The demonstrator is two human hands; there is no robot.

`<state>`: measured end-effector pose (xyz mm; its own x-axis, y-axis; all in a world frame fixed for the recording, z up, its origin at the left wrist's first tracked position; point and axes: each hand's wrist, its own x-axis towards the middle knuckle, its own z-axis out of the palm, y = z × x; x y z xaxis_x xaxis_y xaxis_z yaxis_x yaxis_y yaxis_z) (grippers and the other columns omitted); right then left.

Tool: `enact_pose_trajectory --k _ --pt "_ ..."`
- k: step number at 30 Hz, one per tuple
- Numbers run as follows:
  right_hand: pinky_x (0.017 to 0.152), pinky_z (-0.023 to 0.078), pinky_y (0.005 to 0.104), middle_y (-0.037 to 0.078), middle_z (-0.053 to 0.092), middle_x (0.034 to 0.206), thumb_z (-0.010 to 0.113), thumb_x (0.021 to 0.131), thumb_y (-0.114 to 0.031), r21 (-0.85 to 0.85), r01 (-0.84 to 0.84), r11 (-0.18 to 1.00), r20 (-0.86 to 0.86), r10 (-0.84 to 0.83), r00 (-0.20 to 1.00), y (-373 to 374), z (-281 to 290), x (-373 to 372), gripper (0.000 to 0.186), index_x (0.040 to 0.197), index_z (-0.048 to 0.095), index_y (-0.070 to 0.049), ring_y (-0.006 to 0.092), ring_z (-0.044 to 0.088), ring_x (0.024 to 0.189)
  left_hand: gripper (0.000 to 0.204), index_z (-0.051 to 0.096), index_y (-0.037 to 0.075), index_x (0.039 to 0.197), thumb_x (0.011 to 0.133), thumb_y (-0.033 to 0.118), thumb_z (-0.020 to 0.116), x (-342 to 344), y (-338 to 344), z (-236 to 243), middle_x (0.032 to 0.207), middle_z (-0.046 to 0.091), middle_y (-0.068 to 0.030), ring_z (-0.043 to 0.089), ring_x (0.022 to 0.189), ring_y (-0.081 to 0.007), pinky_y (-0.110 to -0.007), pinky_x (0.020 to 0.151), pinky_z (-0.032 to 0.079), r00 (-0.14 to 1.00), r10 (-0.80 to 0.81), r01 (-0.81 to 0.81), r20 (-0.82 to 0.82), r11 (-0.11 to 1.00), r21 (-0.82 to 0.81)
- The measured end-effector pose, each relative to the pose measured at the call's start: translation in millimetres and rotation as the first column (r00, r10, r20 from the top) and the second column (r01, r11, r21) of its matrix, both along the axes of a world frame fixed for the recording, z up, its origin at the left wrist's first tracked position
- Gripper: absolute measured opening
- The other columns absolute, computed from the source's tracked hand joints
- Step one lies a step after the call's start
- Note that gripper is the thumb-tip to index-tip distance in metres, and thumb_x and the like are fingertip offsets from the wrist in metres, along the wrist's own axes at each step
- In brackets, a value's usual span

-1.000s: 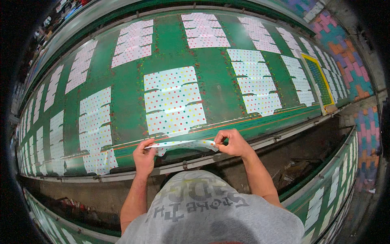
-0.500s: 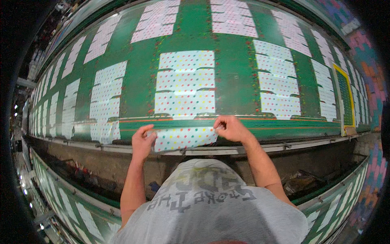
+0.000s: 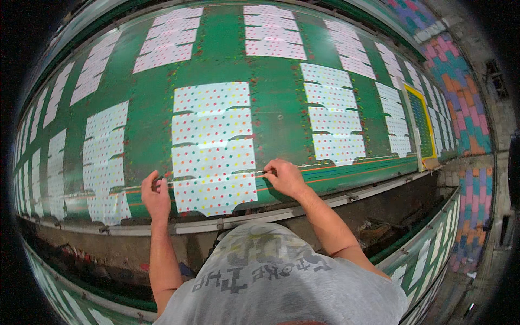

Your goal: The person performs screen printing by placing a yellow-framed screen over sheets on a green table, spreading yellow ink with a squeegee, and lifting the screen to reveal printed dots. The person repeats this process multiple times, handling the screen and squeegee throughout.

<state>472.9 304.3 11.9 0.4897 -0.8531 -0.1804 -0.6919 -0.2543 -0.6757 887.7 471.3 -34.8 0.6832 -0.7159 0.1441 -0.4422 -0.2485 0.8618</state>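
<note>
A white fabric piece [image 3: 213,192] printed with coloured dots lies flat at the near edge of the long green table [image 3: 279,122], in line with the dotted pieces beyond it. Beside its upper left corner is my left hand [image 3: 156,196], fingers apart and nothing visible in them. My right hand [image 3: 284,177] hovers just off its upper right corner, thumb and fingers pinched together. Whether something small is between those fingertips cannot be made out. Dark curved notches separate this piece from the one above it.
More dotted white panels [image 3: 336,119] run in two rows along the table. A yellow-rimmed screen frame [image 3: 431,124] stands at the right. Along the near side runs a metal rail [image 3: 254,216], with a gap below it and another green table [image 3: 428,271] behind me.
The near dotted piece, held up and folded between both hands before, now lies flat on the table. My hands have come away from its edges. The whole view has shifted.
</note>
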Motion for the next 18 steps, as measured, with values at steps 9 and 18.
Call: enact_pose_trajectory --k 9,18 --pt "0.085 0.060 0.0497 0.015 0.076 0.104 0.075 0.097 -0.016 -0.154 0.031 0.988 0.015 -0.029 0.999 -11.8 6.6 -56.1 0.014 0.106 0.077 -0.006 0.0390 0.075 0.099 0.021 0.077 -0.001 0.122 0.102 -0.001 0.068 -92.7 -96.2 47.5 0.111 0.078 -0.0118 0.075 0.100 -0.0200 -0.034 0.089 0.060 0.977 -0.200 0.209 0.072 0.965 -0.157" --pt "0.082 0.061 0.0463 0.012 0.076 0.105 0.075 0.097 -0.014 -0.260 0.145 0.955 0.102 -0.123 0.987 -95.0 24.6 -182.9 0.010 0.106 0.079 -0.009 0.0372 0.075 0.094 0.018 0.077 0.000 0.113 0.096 -0.003 0.074 -281.4 -223.1 36.1 0.101 0.077 -0.0145 0.076 0.091 -0.0259 -0.036 0.085 0.061 0.883 -0.436 0.465 0.172 0.860 -0.208"
